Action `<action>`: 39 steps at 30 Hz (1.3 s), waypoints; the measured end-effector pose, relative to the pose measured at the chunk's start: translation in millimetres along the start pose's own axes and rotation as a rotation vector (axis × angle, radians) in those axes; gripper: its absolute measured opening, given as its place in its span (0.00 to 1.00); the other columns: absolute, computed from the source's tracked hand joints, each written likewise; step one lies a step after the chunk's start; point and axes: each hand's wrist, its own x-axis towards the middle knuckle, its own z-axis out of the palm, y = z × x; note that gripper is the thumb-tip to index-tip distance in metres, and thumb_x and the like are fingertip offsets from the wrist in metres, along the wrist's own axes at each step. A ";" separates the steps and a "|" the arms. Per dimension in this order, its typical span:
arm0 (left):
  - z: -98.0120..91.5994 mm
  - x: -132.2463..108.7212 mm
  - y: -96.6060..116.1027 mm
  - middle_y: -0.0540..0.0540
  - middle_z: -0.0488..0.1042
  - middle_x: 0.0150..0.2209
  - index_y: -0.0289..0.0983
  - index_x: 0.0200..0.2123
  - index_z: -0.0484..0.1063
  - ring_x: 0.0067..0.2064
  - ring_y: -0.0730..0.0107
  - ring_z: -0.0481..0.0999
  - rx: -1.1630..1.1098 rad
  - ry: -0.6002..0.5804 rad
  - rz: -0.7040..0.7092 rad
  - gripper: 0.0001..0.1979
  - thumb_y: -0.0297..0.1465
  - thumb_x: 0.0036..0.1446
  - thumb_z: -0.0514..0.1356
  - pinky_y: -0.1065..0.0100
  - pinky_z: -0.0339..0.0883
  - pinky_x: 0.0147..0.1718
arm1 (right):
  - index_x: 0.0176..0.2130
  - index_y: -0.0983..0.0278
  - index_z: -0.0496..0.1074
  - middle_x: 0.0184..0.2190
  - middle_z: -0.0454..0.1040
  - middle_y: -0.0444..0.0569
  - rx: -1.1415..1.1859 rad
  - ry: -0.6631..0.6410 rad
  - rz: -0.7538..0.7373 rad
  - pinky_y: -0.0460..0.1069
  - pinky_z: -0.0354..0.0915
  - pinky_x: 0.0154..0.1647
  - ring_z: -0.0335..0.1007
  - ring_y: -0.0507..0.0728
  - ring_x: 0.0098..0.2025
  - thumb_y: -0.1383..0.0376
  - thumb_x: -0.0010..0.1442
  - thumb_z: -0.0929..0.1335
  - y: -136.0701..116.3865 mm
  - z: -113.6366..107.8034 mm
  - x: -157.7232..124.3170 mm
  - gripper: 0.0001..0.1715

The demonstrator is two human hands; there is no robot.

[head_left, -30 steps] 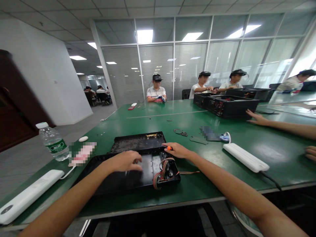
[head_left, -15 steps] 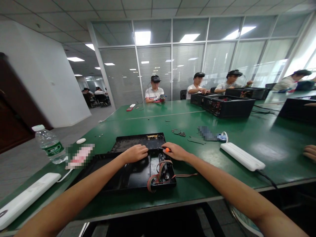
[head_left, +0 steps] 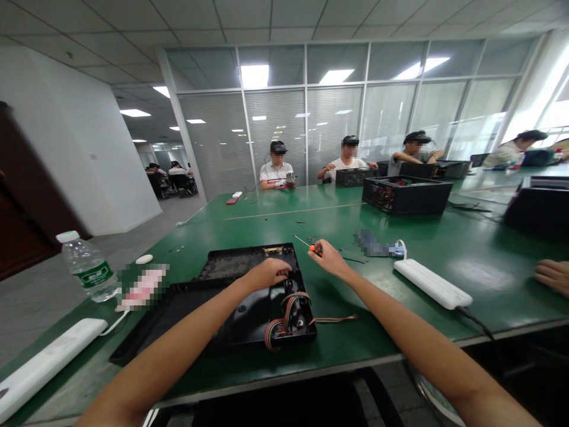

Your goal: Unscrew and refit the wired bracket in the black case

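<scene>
My right hand (head_left: pixel 329 258) grips a screwdriver (head_left: pixel 315 249) with an orange and black handle; its thin shaft points up and to the left, clear of the black panel. My left hand (head_left: pixel 270 273) is over the right part of the black computer case panel (head_left: pixel 242 308), fingers curled together near the inner ridge. Whether anything is between those fingertips is hidden. The panel lies flat with its inside up. A striped ribbon of wires (head_left: pixel 288 314) runs from its lower right corner, one end trailing onto the table.
On the green table (head_left: pixel 355 332), a white power bank-like block (head_left: pixel 431 283) lies right and a similar white block (head_left: pixel 53 356) left. A water bottle (head_left: pixel 89 270) stands left. Dark scraps lie behind my right hand. Across the table, several people work around black computer cases (head_left: pixel 406 194).
My right hand has drawn the screwdriver away from the panel, up and to the right. My left hand has slid right along the panel to where the screwdriver was.
</scene>
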 end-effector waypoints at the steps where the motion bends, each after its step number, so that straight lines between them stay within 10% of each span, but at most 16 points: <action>1: 3.4 -0.8 -1.6 0.46 0.74 0.34 0.33 0.42 0.69 0.36 0.73 0.72 -0.045 0.013 -0.014 0.11 0.26 0.54 0.57 0.73 0.64 0.38 | 0.30 0.63 0.61 0.28 0.65 0.45 -0.002 -0.006 -0.007 0.47 0.57 0.30 0.60 0.52 0.29 0.55 0.52 0.64 0.7 -0.4 0.3 0.13; 39: 15.4 -7.4 -10.2 0.45 0.77 0.38 0.35 0.38 0.75 0.40 0.72 0.75 -0.157 -0.010 -0.041 0.09 0.29 0.55 0.57 0.74 0.64 0.41 | 0.30 0.64 0.61 0.29 0.61 0.45 0.071 -0.045 -0.196 0.47 0.55 0.33 0.57 0.52 0.30 0.69 0.47 0.61 -20.6 -14.0 1.0 0.06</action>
